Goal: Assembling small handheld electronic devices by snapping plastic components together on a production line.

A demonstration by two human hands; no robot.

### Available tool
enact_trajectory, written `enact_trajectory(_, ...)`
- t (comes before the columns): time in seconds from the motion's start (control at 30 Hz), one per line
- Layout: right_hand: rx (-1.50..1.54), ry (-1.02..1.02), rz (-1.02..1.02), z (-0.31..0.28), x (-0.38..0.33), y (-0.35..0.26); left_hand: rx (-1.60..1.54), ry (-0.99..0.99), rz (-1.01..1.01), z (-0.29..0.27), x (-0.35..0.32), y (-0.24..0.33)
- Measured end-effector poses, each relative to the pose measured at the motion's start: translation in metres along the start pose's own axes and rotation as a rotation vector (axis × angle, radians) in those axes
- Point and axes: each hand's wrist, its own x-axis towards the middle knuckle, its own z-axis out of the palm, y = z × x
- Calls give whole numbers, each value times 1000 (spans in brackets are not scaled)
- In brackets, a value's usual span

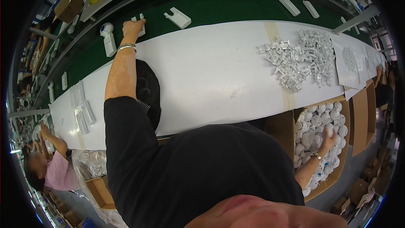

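- While the left arm stretches across the white worktable, the left hand lies at the table's far edge on a white plastic bracket that sits on the green conveyor belt; the fingers are curled down over the part, which shows just past the fingertips, but I cannot tell whether they truly clamp it.
- A metal bangle rings the left wrist.
- The right hand reaches down into a cardboard box below the table's near right edge, fingers bent among the round white perforated caps that fill it; whether it grips one cannot be told.
- On the belt, a white handheld fan body lies left of the left hand, and another white bracket lies just to its right.
- A black mesh piece lies on the table beside the left forearm.
- A heap of small white clips covers the table's right part.
- Flat white strips lie at the table's left end.
- Another person in a pink shirt works at the lower left.
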Motion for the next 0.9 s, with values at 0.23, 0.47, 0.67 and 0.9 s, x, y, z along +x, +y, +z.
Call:
enact_trajectory(0.23, 2011, -634, -6, -73, 22, -194, -249, -190, 400, -34, -114, 65)
enact_trajectory(0.47, 1994, -1115, -103, -27, -11, -362, -449, -638, 710, -8, -288, 74)
enact_trajectory(0.67, 1918, -1284, -68, -14, -19, -401, -328, -862, 866, 9, -348, 46)
enact_trajectory(0.9, 1589, -1279, -126, -11, -31, -406, -455, -1019, 841, 33, -364, 49)
